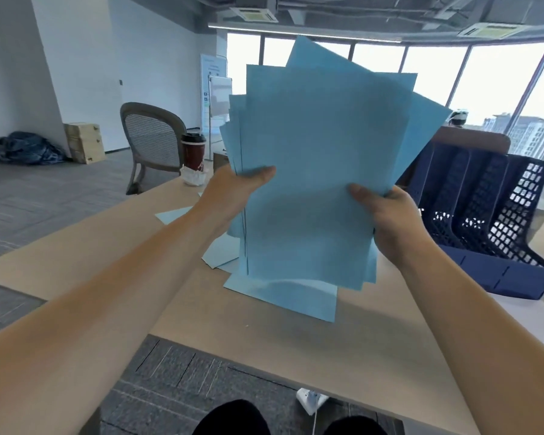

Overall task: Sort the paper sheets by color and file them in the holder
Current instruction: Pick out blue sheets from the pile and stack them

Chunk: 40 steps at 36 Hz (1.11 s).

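I hold a loose, uneven stack of blue paper sheets (321, 146) upright above the table. My left hand (233, 193) grips its left edge, thumb on the front. My right hand (390, 221) grips the right side, thumb on the front too. More blue sheets (283, 296) lie flat on the brown table (107, 255) under the stack, and one corner of a blue sheet (171, 214) shows further left. The dark blue mesh file holder (490, 227) with several upright slots stands on the table to the right of my right hand; its slots look empty.
A red coffee cup (194, 153) and a crumpled white wrapper (193, 176) sit at the table's far edge. A grey chair (153, 142) stands behind the table. A wooden box (85, 142) and a dark bundle (25, 149) lie by the wall. A person sits behind the holder.
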Motion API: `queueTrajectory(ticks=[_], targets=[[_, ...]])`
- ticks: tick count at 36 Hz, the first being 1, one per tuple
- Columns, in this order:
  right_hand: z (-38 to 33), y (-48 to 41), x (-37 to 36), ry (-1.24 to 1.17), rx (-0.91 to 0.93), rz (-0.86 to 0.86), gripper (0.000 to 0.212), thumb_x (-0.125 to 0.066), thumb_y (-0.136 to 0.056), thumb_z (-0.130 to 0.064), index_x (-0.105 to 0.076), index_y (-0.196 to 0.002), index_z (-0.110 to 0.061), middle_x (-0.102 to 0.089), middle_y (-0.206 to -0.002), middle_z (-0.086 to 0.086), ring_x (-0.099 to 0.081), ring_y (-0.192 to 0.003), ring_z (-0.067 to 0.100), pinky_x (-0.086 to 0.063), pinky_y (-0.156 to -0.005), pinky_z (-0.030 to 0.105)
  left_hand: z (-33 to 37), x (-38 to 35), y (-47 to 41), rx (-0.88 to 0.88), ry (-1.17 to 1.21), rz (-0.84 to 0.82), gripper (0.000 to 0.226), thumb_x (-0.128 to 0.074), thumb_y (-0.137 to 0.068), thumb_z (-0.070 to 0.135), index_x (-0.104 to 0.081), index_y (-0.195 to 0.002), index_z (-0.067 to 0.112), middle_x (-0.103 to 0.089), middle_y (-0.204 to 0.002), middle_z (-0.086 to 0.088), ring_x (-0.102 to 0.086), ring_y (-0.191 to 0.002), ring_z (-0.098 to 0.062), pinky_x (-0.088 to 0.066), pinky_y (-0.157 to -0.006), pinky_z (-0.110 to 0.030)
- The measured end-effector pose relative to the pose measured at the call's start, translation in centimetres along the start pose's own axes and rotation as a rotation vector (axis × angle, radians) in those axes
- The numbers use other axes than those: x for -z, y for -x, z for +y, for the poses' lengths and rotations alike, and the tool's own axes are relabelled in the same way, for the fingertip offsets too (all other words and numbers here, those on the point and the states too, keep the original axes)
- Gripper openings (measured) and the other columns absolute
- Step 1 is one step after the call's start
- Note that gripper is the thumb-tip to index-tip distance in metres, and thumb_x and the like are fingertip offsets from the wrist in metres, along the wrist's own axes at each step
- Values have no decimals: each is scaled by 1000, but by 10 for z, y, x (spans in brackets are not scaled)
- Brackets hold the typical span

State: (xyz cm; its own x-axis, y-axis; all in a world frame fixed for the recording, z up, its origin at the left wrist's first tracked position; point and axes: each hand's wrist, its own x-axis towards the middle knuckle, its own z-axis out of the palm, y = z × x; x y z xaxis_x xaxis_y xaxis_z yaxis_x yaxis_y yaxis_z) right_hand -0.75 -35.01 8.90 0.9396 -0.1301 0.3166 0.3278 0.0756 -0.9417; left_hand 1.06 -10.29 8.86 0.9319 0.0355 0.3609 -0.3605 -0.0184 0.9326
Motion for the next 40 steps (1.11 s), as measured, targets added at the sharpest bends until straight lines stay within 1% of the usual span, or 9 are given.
queueTrajectory(ticks=[8, 12, 17, 21, 25, 29, 33, 37, 40], targets=[[34, 8, 15, 113, -58, -81, 28, -78, -84, -24, -73, -110, -12, -75, -110, 2, -71, -103, 23, -54, -96, 47, -37, -1, 10, 28, 8, 36, 9, -75, -86, 29, -71, -93, 32, -74, -103, 14, -68, -102, -7, -49, -99, -34], [40, 6, 17, 158, -84, -76, 18, -78, -84, -21, -75, -101, -14, -76, -105, 0, -73, -96, 20, -55, -94, 44, -30, -8, 7, 15, 0, 32, 7, -73, -87, 35, -69, -92, 32, -70, -90, 20, -64, -81, 8, -48, -74, -15], [29, 0, 11, 105, -62, -1, 24, -75, -86, -28, -75, -103, -12, -76, -104, 3, -72, -99, 28, -53, -96, 53, -13, -17, 0, 8, 40, 61, 35, -79, -71, 50, -74, -95, 25, -77, -95, 3, -72, -97, -22, -55, -93, -41], [21, 2, 12, 69, -54, 1, 20, -70, -91, -25, -74, -105, -11, -76, -104, 2, -72, -99, 27, -53, -96, 51, -7, -13, -3, -24, -18, 72, 19, -74, -84, 44, -66, -89, 27, -70, -69, 24, -64, -70, 10, -52, -73, -12], [21, 9, 9, -15, -114, -29, 23, -68, -93, -25, -72, -109, -9, -76, -106, 4, -72, -100, 27, -54, -93, 46, -17, -6, 1, 12, -5, 52, 44, -75, -69, 60, -73, -101, 28, -75, -102, 10, -69, -102, -12, -51, -100, -43], [25, 14, 4, -44, -151, -50, 22, -70, -91, -21, -72, -108, -9, -76, -104, 5, -73, -97, 25, -56, -85, 40, -28, -6, 6, 30, -38, 51, 16, -73, -83, 48, -70, -91, 35, -73, -95, 15, -66, -94, -7, -51, -90, -29], [30, 13, 5, 3, -121, -31, 21, -75, -86, -19, -73, -105, -11, -77, -103, 1, -74, -96, 21, -56, -89, 40, -27, -8, 6, 44, -97, 70, 19, -70, -86, 49, -65, -90, 31, -67, -86, 8, -60, -78, -8, -46, -73, -22], [27, 11, 6, 8, -92, -14, 23, -77, -85, -18, -71, -107, -12, -77, -101, 1, -74, -93, 22, -57, -82, 38, -21, -6, 3, 48, -120, 49, 72, -80, -59, 68, -68, -115, 24, -73, -107, 12, -67, -103, -8, -51, -95, -33], [23, 8, 7, 25, -49, -12, 33, -80, -81, -19, -68, -112, -13, -77, -102, 0, -73, -95, 22, -57, -86, 41, -16, -7, 3, 5, -67, -8, 46, -82, -71, 47, -71, -111, 26, -75, -103, 11, -70, -100, -10, -53, -98, -40]])
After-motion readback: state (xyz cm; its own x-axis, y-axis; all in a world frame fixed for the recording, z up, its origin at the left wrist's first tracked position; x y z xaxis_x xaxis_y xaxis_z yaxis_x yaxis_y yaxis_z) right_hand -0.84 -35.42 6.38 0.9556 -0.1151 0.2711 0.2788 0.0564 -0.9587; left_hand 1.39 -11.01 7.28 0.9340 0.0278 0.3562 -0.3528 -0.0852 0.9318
